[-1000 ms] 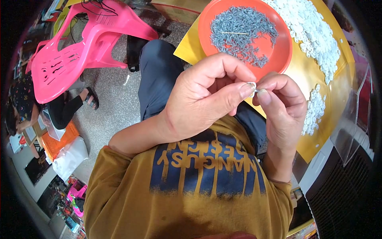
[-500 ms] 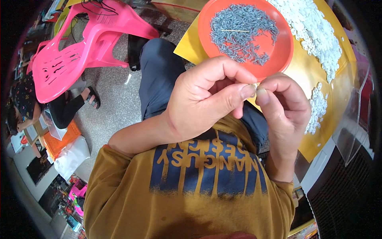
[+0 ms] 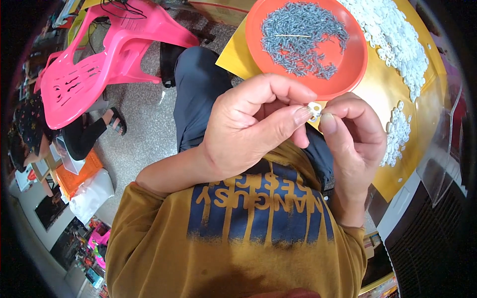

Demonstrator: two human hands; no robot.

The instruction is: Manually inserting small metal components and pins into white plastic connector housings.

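Between the thumb and index finger of my left hand (image 3: 251,126) is a small white plastic piece (image 3: 315,111) with holes in it. Beside it, almost touching, my right hand (image 3: 355,136) is closed in a pinch. Whatever sits between those right fingertips is too small to make out. Just beyond both hands stands a red plastic bowl (image 3: 354,72) holding many small grey screw-like pieces (image 3: 285,47). A thin pale stick (image 3: 294,36) lies on top of them.
A large heap of similar white pieces (image 3: 392,35) covers the far right of the yellow table (image 3: 422,121), with a smaller pile (image 3: 396,136) nearer. Clear plastic sheeting (image 3: 439,149) hangs at the right. A pink plastic chair (image 3: 79,82) and another person's sandalled foot (image 3: 118,121) are at left.
The white piece has come into view at my left fingertips, previously mostly covered. My hands have parted slightly, the right fingertips moving a little away from the left thumb.
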